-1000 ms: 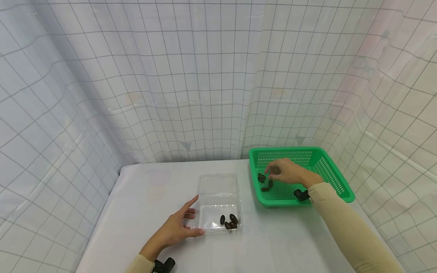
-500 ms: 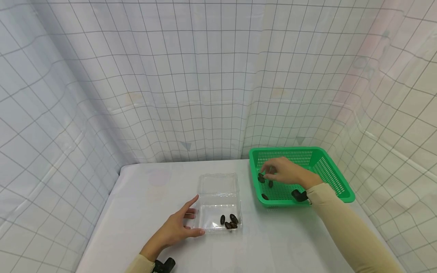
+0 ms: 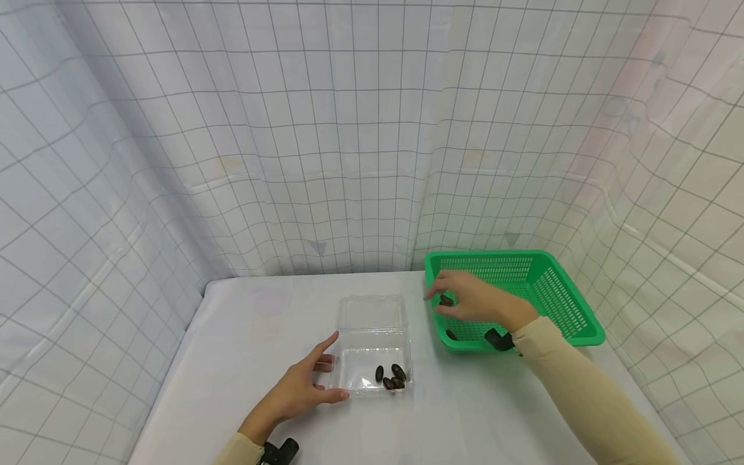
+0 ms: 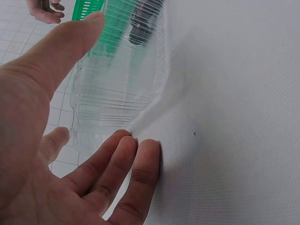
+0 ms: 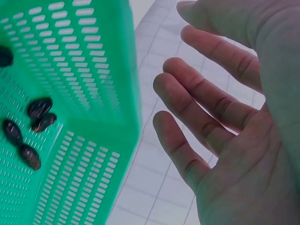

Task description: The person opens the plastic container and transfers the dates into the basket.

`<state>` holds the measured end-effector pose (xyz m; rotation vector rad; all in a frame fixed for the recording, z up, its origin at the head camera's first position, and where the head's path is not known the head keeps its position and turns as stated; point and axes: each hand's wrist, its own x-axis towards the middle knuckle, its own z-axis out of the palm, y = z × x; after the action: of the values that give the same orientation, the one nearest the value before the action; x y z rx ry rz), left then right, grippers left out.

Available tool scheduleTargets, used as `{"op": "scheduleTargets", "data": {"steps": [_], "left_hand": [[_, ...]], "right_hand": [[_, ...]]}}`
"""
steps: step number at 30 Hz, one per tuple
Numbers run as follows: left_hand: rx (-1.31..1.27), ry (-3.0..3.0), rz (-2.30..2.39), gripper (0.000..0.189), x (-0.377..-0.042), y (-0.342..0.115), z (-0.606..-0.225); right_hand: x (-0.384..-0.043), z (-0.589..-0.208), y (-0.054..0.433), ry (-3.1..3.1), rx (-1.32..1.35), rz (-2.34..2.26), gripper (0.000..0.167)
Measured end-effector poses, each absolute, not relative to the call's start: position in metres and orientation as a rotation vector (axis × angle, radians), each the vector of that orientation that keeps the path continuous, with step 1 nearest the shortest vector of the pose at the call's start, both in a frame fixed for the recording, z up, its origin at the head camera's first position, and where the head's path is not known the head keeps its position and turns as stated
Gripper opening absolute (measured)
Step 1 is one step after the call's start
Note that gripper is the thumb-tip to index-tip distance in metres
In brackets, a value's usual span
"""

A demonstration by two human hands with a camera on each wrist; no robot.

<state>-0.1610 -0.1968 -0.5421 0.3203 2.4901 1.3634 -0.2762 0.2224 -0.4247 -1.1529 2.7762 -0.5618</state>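
Observation:
My left hand (image 3: 299,391) rests at the left side of a hinged clear plastic box (image 3: 357,368). In the left wrist view its thumb stretches along the clear wall and the other fingertips lie by the box's lower edge on the cloth. Several dark dates (image 3: 398,372) lie in the front right of the box, whose lid (image 3: 370,313) is laid back. Over the left rim of a green basket (image 3: 572,310) hovers my right hand (image 3: 473,300), fingers spread and holding nothing in the right wrist view. Several dates (image 5: 40,108) lie in the basket, partly hidden by this hand in the head view.
A white cloth covers the table (image 3: 250,336). White gridded curtains (image 3: 349,161) hang behind it and at both sides. The basket stands at the back right, close to the right curtain (image 3: 668,258).
My right hand has moved left to the basket's left rim. One date in the basket has shifted toward the front rim. The left hand and the box stay where they were.

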Motion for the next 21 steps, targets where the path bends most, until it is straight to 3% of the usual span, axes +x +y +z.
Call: {"op": "scheduleTargets", "data": {"steps": [21], "left_hand": [[0.317, 2.497, 1.359, 0.122, -0.161, -0.197, -0.543]], "right_hand": [[-0.248, -0.434, 0.169, 2.587, -1.323, -0.477, 0.03]]}}
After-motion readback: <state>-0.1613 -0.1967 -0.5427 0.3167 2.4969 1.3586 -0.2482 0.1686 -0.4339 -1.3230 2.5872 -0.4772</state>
